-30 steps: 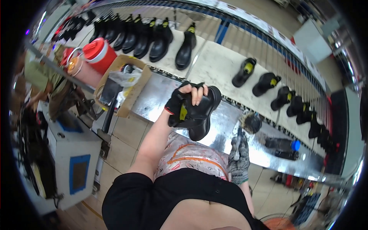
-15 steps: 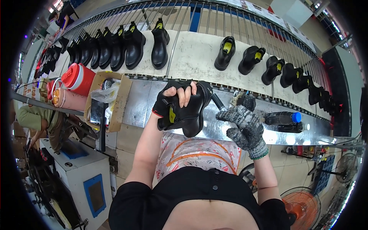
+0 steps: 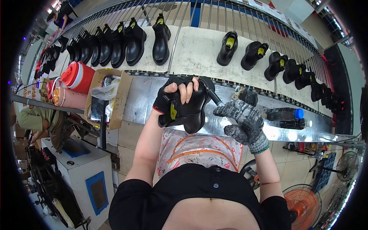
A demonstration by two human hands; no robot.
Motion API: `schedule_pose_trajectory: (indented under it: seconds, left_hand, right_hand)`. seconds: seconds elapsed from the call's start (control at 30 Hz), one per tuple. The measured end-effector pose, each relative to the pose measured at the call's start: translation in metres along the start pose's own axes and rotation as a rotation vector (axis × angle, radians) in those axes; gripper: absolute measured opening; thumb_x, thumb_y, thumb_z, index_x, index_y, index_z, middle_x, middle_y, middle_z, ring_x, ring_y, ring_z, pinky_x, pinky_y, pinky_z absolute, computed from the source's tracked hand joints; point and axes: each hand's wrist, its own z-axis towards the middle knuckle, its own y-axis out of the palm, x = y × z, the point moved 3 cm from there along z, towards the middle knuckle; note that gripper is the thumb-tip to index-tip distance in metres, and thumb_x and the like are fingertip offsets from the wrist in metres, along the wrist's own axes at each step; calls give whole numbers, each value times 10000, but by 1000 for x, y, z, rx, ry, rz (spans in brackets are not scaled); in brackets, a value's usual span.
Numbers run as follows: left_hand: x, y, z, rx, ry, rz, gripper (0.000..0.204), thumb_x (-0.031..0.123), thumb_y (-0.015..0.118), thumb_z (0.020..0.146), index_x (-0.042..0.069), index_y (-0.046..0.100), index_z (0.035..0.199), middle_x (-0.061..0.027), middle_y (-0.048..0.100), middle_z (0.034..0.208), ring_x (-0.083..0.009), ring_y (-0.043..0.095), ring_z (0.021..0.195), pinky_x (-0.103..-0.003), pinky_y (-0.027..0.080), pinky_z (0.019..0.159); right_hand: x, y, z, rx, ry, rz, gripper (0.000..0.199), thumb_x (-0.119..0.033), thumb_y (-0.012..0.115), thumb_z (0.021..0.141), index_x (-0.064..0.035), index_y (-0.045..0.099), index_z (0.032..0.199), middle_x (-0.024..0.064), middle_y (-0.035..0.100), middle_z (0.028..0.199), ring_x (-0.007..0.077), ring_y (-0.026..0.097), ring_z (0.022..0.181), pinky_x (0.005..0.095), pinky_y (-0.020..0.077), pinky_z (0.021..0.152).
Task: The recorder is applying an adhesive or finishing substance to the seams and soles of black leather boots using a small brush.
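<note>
My half-curled right hand [image 3: 246,122] holds a dark tool [image 3: 214,96] at the boot [image 3: 196,110] my left hand [image 3: 177,89] grips with bent fingers; I judge I'm working its edge, the next stroke needing steadiness; beyond it stand more boots [image 3: 136,44]

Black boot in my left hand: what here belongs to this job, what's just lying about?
Likely the job:
black boot, left hand
slim dark tool, right hand
standing boots

Probably lying about:
red jug
cardboard box
blue-capped bottle
</note>
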Motion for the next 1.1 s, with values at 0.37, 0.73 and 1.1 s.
schedule_pose_trajectory:
  seconds: [0.37,0.73,1.1]
  left_hand:
    - [6,-26,-8,228,96,-65,611,492,422,927,76,483,483,-59,461,560,-226,419,903,-324,292,936]
    - [6,-62,-26,327,186,-184,633,501,306,973,96,490,522,-38,471,611,-211,427,896,-336,263,996]
    - [2,-79,-32,367,211,-228,633,501,287,977,91,503,545,-39,483,639,-216,437,917,-357,273,1001]
  right_hand:
    - [20,44,7,105,-92,-41,516,-534,379,861,-161,711,990,81,652,923,287,613,843,390,481,730]
    - [40,97,7,226,-198,123,340,-377,537,791,-207,691,1043,58,605,870,249,574,755,366,459,661]
    - [48,98,6,60,-59,402,345,-263,401,934,-72,688,929,100,678,865,275,645,831,356,503,741]
